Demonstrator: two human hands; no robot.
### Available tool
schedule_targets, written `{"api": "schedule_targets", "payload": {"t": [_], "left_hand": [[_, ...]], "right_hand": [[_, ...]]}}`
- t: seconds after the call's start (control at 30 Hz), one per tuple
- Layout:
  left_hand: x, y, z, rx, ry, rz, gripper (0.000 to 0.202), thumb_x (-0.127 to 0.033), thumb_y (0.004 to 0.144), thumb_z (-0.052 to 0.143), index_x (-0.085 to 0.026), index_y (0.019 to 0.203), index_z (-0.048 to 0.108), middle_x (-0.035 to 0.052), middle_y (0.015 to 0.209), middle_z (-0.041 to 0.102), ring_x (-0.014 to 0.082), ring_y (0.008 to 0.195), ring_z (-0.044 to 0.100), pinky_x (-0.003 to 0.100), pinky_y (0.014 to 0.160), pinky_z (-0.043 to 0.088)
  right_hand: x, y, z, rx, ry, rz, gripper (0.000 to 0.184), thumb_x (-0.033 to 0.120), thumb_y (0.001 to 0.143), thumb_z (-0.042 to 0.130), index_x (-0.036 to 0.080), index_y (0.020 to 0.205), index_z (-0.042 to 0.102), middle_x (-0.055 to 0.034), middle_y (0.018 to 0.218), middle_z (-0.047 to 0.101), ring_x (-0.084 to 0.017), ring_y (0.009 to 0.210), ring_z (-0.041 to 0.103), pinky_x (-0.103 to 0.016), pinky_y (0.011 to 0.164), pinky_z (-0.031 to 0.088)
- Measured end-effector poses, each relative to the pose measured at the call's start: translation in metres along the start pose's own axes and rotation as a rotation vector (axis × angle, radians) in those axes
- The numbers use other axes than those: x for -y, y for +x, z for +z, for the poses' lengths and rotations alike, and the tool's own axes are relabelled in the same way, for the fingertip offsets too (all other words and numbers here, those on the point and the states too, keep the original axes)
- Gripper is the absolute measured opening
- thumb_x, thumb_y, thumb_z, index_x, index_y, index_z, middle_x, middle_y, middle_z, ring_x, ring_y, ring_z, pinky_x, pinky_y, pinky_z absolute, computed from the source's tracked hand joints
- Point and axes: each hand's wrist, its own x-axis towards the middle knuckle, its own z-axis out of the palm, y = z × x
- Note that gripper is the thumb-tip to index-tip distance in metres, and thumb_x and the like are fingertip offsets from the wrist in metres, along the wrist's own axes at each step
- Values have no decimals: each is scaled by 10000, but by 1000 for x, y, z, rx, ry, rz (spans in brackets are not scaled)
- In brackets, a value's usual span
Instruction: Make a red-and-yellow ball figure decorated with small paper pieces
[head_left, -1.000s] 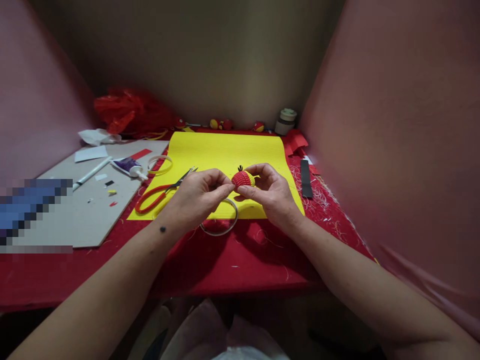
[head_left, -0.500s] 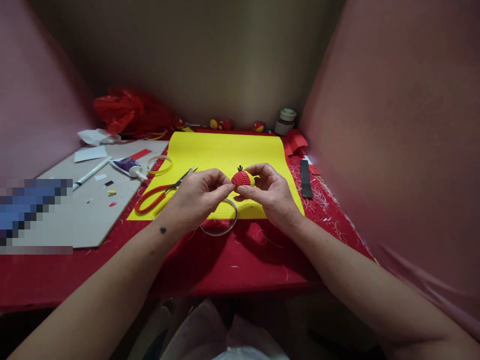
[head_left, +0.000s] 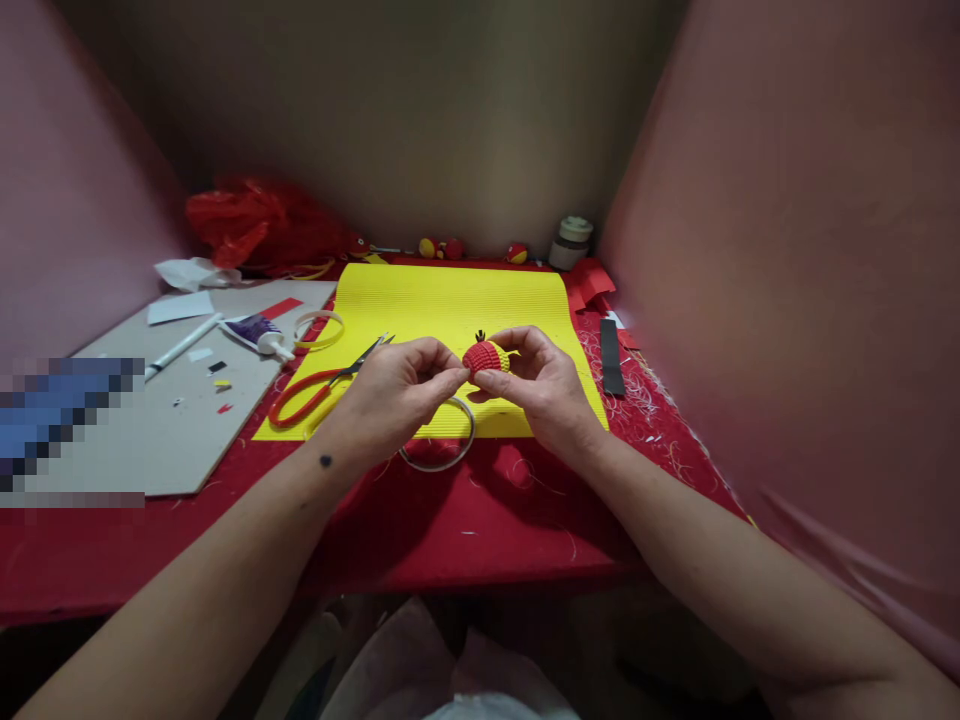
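Between my two hands is a small round figure of ridged red and yellow paper [head_left: 486, 358], with a black tuft on top. My right hand [head_left: 541, 385] holds it between thumb and fingers from the right. My left hand [head_left: 409, 385] is closed in a pinch at the figure's left side; whether something tiny sits between those fingertips is hidden. Scissors with red and yellow handles [head_left: 304, 398] lie just left of my left hand. Under both hands spreads a yellow corrugated sheet [head_left: 450, 300]. A thin pale ring [head_left: 437, 468] rests at its front edge.
On the left, a grey board [head_left: 217, 420] carries a glue tube [head_left: 259, 335], a white pen [head_left: 184, 343] and paper scraps. A red plastic bag [head_left: 255, 225], small red-yellow figures [head_left: 442, 248] and a jar [head_left: 571, 242] stand behind. A black strip [head_left: 612, 358] lies right.
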Motion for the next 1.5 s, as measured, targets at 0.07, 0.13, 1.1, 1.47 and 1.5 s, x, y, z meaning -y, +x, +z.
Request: {"api": "schedule_targets", "payload": {"t": [0.07, 0.13, 1.1, 1.47, 1.5], "left_hand": [[0, 0, 0, -5, -1, 0, 166, -267, 808, 584, -144, 697, 598, -66, 480, 449, 58, 433, 357, 202, 420, 278], [0, 0, 0, -8, -3, -1, 167, -264, 811, 580, -144, 696, 597, -65, 482, 450, 58, 434, 357, 202, 421, 278], [-4, -2, 0, -19, -46, -8, 169, -275, 807, 591, -149, 696, 580, -63, 479, 448, 61, 423, 352, 208, 420, 280], [-3, -1, 0, -29, -20, 2, 169, -279, 803, 591, -153, 691, 588, -59, 473, 452, 70, 432, 356, 216, 436, 294], [-3, -1, 0, -34, -20, 3, 168, -279, 802, 592, -152, 691, 590, -60, 473, 452, 70, 433, 356, 216, 438, 296]], "right_hand": [[0, 0, 0, 0, 3, -1, 478, 369, 599, 852, 214, 926, 540, 6, 829, 630, -162, 714, 653, -363, 683, 600], [0, 0, 0, 3, 10, -1, 476, 361, 600, 853, 210, 925, 540, 2, 829, 633, -161, 710, 652, -363, 679, 599], [2, 0, 0, 17, 28, 21, 482, 386, 608, 850, 211, 927, 534, 12, 809, 615, -158, 707, 652, -370, 707, 601], [1, 0, 0, 19, 27, 10, 470, 371, 608, 848, 214, 923, 536, 8, 820, 617, -159, 716, 644, -369, 702, 605], [1, 0, 0, 17, 22, 10, 472, 375, 607, 848, 215, 922, 536, 9, 823, 615, -158, 717, 642, -368, 700, 605]]}}
